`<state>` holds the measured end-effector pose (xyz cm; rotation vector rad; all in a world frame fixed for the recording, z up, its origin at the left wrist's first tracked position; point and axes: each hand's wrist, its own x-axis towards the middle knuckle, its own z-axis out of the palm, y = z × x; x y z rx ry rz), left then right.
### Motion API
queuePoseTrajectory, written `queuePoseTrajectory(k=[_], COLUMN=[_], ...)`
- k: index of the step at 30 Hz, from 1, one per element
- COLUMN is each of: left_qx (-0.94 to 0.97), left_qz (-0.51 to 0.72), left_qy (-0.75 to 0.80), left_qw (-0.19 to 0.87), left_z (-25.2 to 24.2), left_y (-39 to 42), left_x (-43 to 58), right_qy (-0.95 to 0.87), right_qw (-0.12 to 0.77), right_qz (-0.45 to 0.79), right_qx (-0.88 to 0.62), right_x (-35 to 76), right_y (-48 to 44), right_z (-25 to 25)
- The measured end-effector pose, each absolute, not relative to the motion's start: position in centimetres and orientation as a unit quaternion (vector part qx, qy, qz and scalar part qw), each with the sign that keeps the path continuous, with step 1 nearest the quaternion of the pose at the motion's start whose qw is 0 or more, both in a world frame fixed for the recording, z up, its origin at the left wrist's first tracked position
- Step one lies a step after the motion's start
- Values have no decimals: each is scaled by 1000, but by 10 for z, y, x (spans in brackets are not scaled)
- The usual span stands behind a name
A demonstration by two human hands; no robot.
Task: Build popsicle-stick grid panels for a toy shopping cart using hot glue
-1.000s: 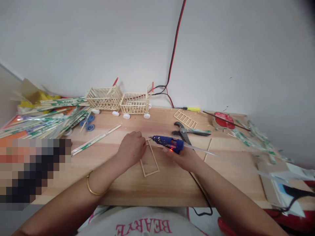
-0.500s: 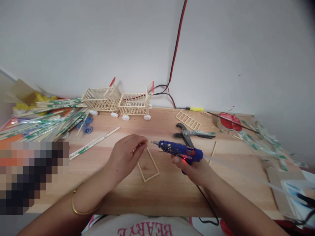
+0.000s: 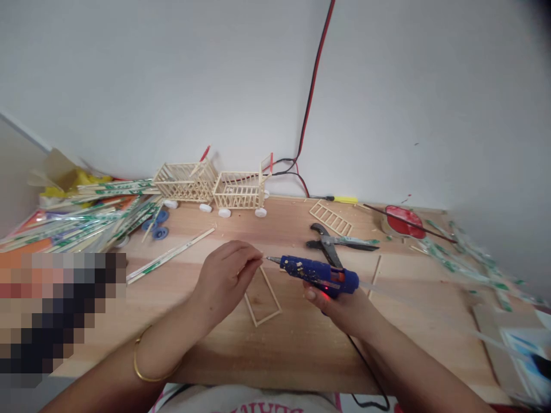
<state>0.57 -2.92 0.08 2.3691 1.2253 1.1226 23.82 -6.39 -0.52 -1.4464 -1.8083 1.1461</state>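
Observation:
My right hand [image 3: 333, 304] is closed around the handle of a blue hot glue gun [image 3: 316, 274], its nozzle aimed left and a red light glowing. Close to that nozzle tip, my left hand [image 3: 230, 278] pinches with thumb and forefinger; whatever is between them is too small to make out. A thin rectangular wooden stick frame [image 3: 270, 316] lies flat on the table below, its far end partly hidden by my left hand. A clear glue stick [image 3: 387, 291] trails from the back of the gun.
Two little stick carts [image 3: 239, 192] with white wheels stand by the wall. Pliers [image 3: 329, 244], a ladder-like stick panel [image 3: 330, 217] and a yellow-handled tool [image 3: 344, 200] lie behind the gun. Wrapped sticks [image 3: 103, 221] and blue wheels [image 3: 160, 233] are left; a red-topped container [image 3: 404, 222] sits right.
The view has shifted slightly, so the scene sits a little lower and to the right. My left fingertips and the nozzle are still close together; both hands keep their grips.

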Motion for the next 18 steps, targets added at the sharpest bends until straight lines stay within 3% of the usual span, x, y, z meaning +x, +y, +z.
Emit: queuePoseTrajectory(k=[18], left_qx=[819], left_qz=[390], left_qy=[409], left_qw=[104], left_z=[1], left_y=[-30], left_x=[5], right_qy=[-684], right_qw=[266], right_qz=[389], right_qx=[-558], right_x=[238], right_y=[-64], right_z=[-6])
